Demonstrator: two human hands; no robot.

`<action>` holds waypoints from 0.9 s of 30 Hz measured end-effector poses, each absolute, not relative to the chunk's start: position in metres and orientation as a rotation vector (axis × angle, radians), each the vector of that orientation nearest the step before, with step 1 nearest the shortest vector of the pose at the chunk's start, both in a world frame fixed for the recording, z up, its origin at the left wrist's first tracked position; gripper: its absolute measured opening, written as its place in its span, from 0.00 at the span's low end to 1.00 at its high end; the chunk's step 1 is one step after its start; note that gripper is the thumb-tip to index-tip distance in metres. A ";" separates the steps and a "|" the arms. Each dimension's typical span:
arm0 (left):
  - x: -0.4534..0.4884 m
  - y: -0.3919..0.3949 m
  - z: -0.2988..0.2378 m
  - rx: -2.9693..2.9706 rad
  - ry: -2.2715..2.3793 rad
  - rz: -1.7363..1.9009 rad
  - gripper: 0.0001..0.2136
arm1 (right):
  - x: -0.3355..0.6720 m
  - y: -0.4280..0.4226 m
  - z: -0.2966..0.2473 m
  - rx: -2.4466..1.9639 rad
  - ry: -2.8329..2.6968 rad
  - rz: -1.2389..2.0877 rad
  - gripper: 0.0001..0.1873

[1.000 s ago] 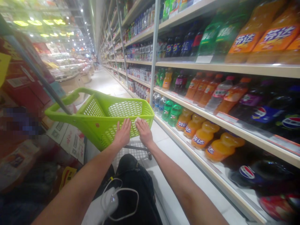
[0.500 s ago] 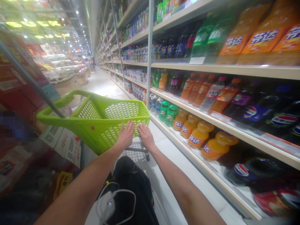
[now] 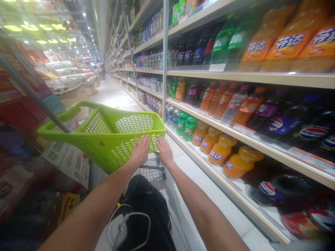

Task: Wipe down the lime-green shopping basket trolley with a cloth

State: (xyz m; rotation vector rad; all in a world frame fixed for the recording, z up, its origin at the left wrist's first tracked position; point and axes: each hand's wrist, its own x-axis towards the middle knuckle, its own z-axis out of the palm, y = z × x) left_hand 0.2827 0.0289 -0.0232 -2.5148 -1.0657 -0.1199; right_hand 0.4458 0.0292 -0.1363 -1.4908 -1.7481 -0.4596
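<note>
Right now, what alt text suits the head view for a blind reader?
The left hand and right hand press flat on the near wall of a green basket in a supermarket aisle; shelves of soda bottles line the right side.

One lime-green plastic mesh shopping basket (image 3: 117, 129). Two bare hands: one left hand (image 3: 140, 151), one right hand (image 3: 164, 151). Four squat orange soda bottles (image 3: 221, 151) in the lowest row, two green plastic soda bottles (image 3: 186, 124) beside them. One black fabric bag (image 3: 146, 202).
</note>
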 end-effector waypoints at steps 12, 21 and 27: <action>0.253 0.043 -0.010 -2.424 -1.164 -0.163 0.31 | 0.416 0.043 -0.081 -1.366 -1.736 -0.524 0.25; 0.242 0.036 -0.023 -2.440 -1.139 -0.133 0.31 | 0.400 0.031 -0.131 -1.400 -1.899 -0.458 0.26; 0.228 0.034 -0.021 -2.438 -1.197 -0.112 0.32 | 0.391 0.032 -0.095 -1.324 -1.801 -0.509 0.26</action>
